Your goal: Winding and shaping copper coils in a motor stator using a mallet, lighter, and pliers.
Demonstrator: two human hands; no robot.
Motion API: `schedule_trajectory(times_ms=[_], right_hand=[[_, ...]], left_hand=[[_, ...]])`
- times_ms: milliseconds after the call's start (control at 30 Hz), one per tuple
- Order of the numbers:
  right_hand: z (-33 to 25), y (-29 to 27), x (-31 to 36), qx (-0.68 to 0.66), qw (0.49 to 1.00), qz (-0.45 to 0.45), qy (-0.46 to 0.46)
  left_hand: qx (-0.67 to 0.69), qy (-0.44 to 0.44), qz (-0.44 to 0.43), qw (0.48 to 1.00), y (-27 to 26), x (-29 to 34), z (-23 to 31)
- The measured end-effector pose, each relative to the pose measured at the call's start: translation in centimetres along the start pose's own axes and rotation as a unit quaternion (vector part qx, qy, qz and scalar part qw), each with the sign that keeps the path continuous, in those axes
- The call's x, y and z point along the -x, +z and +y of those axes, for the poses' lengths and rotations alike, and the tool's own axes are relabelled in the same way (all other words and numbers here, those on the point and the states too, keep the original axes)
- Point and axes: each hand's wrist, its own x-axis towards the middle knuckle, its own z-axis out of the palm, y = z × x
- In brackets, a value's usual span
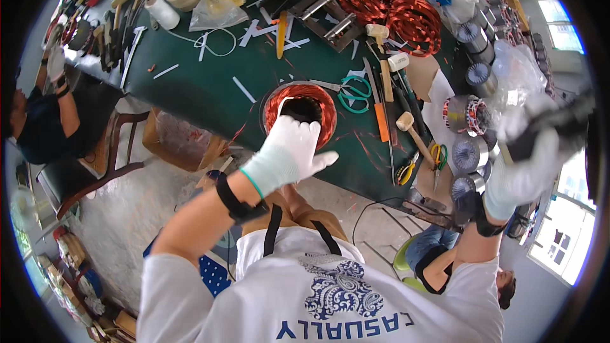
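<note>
A round motor stator (329,111) wound with red-brown copper wire stands near the table's front edge, its dark bore facing up. My left hand (289,149), in a white knit glove, rests on its near side. The fingers bend over the rim into the opening, fingertips hidden, while the thumb sticks out to the right. My right hand (527,174), gloved too, is raised at the far right and smeared by motion. Its fingers appear wrapped round a dark, blurred object (556,130) whose kind I cannot make out.
Teal-handled scissors (354,94), mallets (413,132), and pliers (406,170) lie right of the stator on the green table (203,95). Copper coils (413,22) are heaped behind. Metal stator cores (467,159) line the right side. Another person (47,114) sits left; one more sits lower right.
</note>
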Motion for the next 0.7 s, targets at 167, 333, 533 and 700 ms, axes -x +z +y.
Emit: schedule_trajectory(times_ms=[167,333,533,700], right_hand=[[4.5,-0.2,9.9,0.049,0.911,-0.018,0.409],[11.6,-0.9,19.3,0.003,0.749,-0.213,0.627],[17.1,1.1,16.6,-0.070,0.759,-0.163,0.627],[14.5,0.9,11.5,-0.013,0.777,-0.194,0.599]], left_hand=[[-0.032,0.002,0.167,0.985,2.9,1.3,-0.9],[-0.015,0.066,0.187,0.980,3.0,0.5,-2.0],[-0.009,0.098,0.174,0.980,2.4,0.8,-3.1],[-0.001,0.145,0.114,0.983,0.8,0.2,-5.6]])
